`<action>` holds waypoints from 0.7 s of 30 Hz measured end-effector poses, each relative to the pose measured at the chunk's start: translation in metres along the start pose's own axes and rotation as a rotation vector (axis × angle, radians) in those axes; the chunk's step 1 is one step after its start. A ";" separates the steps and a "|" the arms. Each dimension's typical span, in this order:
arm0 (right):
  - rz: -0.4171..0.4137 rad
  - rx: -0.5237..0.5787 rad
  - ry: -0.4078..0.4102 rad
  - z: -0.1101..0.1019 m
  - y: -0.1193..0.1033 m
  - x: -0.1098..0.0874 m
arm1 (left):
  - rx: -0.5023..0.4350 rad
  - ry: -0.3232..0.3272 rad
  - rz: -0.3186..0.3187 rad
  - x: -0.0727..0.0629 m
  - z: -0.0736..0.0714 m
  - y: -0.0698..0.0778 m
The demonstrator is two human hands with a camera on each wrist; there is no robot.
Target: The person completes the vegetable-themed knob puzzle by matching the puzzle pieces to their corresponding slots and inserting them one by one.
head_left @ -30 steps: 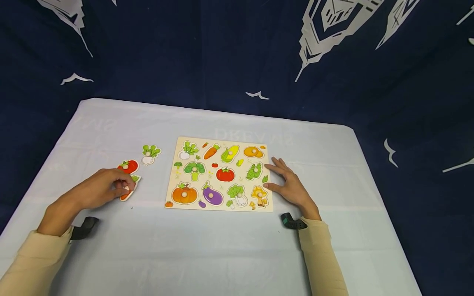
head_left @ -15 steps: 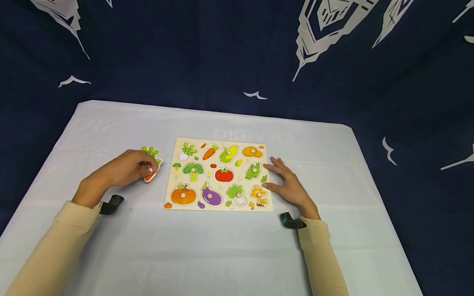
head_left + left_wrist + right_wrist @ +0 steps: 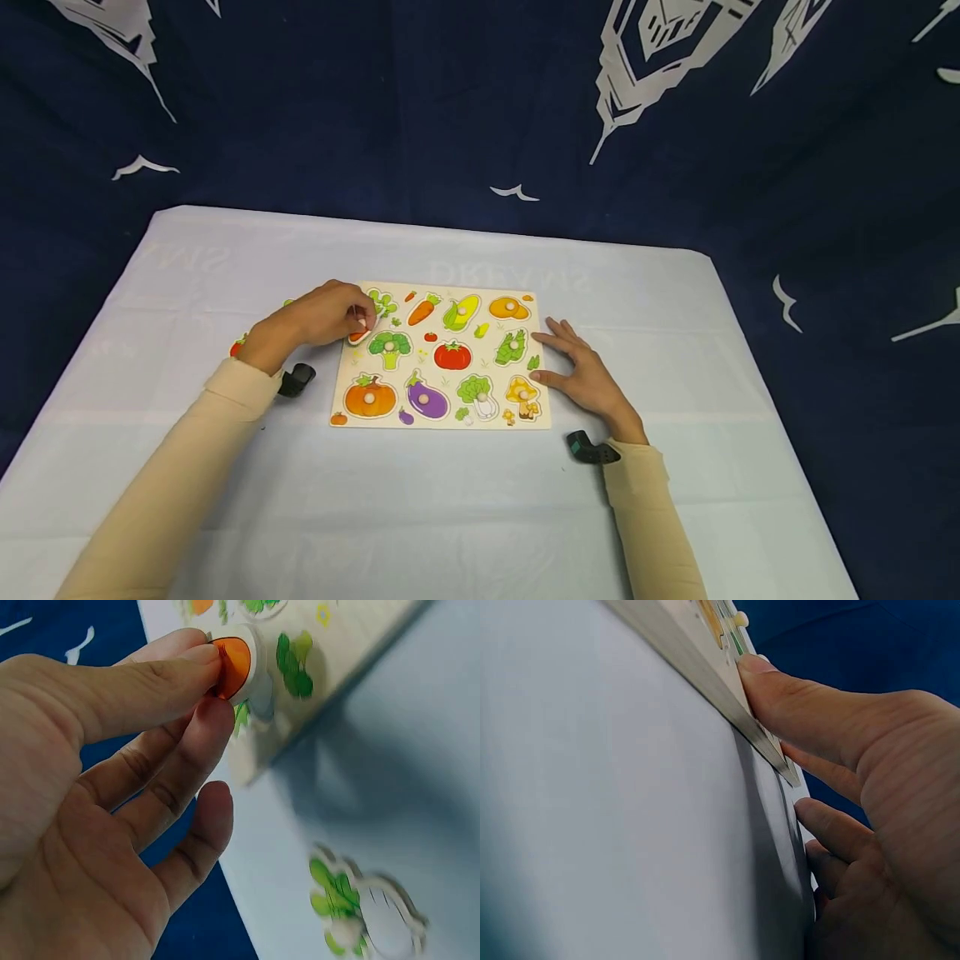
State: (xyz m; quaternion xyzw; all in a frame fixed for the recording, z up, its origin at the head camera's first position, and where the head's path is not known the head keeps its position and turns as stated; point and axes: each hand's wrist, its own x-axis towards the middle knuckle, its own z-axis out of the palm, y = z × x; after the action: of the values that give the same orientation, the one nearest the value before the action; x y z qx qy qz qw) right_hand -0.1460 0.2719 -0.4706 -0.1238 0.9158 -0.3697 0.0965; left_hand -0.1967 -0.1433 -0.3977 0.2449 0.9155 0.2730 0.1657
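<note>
My left hand (image 3: 322, 315) pinches the carrot puzzle piece (image 3: 234, 666) between thumb and fingertips, over the upper left corner of the wooden vegetable puzzle board (image 3: 480, 360). In the left wrist view the orange face of the carrot overlaps the white turnip picture on the board. My right hand (image 3: 581, 377) rests at the board's right edge, fingers relaxed, its thumb (image 3: 795, 694) lying on the board's top. Pictures of vegetables cover the board, several with small round knobs, among them a pumpkin (image 3: 370, 398) and an eggplant (image 3: 427, 400).
A loose turnip piece (image 3: 382, 919) lies on the white-covered table (image 3: 420, 508) left of the board. A red tomato piece (image 3: 237, 346) is mostly hidden behind the left wrist. A dark blue printed cloth (image 3: 360, 125) hangs beyond the table.
My left hand has picked up the carrot piece beside the tomato piece and carried it right and away from me to the board's upper left corner. The right hand has stayed in place.
</note>
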 end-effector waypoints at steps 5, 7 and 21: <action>0.002 0.000 0.003 0.000 0.000 0.000 | 0.008 -0.034 -0.006 0.017 0.004 0.008; 0.002 0.001 0.001 0.001 0.000 0.001 | 0.019 -0.043 -0.012 0.022 0.004 0.011; 0.004 -0.004 0.003 0.000 0.000 0.000 | 0.074 -0.068 -0.008 0.057 0.017 0.033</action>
State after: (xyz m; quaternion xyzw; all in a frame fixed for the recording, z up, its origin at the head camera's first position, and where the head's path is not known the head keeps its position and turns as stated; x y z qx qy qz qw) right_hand -0.1458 0.2719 -0.4710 -0.1217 0.9169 -0.3678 0.0956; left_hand -0.2246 -0.0817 -0.4017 0.2561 0.9198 0.2299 0.1885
